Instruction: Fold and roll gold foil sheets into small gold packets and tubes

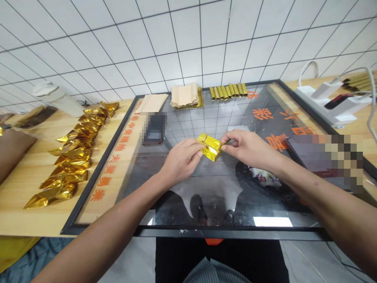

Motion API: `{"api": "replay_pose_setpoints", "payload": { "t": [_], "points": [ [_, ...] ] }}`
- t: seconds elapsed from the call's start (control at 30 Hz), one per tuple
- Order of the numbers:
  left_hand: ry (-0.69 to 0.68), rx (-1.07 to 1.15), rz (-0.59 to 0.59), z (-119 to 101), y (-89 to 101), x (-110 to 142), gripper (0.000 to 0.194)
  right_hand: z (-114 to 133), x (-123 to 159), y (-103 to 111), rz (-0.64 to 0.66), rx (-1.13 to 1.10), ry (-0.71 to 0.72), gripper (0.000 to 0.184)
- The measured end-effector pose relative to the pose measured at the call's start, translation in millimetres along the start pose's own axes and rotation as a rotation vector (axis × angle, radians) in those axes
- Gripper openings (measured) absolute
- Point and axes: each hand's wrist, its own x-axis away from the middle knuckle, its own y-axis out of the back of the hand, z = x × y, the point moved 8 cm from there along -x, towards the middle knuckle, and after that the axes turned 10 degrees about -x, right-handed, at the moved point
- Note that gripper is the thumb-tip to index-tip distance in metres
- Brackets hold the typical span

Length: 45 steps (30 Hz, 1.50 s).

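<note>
A small piece of shiny gold foil (210,151), partly folded with a raised strip along it, is held just above a dark glass panel (188,200). On its left edge my left hand (183,158) is closed, thumb and fingers pinching the foil. My right hand (242,146) pinches the opposite corner between thumb and fingertips. Beyond both hands, a stack of brown paper sheets (184,95) rests on gold foil at the panel's far edge. To its right lies a row of several short gold rolls (228,91).
A phone (153,129) lies left of my hands; a larger dark device (321,161) is under my right forearm. Several twisted gold foil pieces (69,167) line the wooden table at left, near another person's arm (13,151). A white power strip (321,104) with cables stands right.
</note>
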Motion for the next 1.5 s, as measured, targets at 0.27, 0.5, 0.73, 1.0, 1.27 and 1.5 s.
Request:
{"api": "replay_pose_setpoints", "payload": {
  "t": [0.27, 0.5, 0.73, 1.0, 1.27, 1.5],
  "points": [
    [0.109, 0.247, -0.086, -0.2, 6.5, 0.0, 0.025, -6.4, -3.0, -4.4, 0.020, -0.269, -0.076, 0.008],
    [0.566, 0.786, -0.128, 43.8, -12.8, 4.9, 0.054, -4.2, -5.3, -8.9, 0.047, -0.625, -0.030, 0.045],
    [0.628, 1.078, 0.070, 34.0, -26.6, 7.3, 0.033, -2.5, -3.5, -8.7, 0.036, -0.695, -0.091, 0.044],
    [0.695, 1.101, -0.118, 44.2, -18.7, 9.4, 0.031, -9.4, -4.2, -12.3, 0.044, -0.882, -0.176, 0.053],
    [0.669, 1.151, -0.077, 38.1, -22.4, 8.5, 0.038, -12.5, -5.2, -13.0, -0.030, -0.809, -0.182, 0.059],
    [0.634, 1.185, -0.015, 32.5, -23.4, 7.9, 0.040, -13.9, -6.4, -9.0, -0.049, -0.724, -0.167, 0.064]
  ]
}}
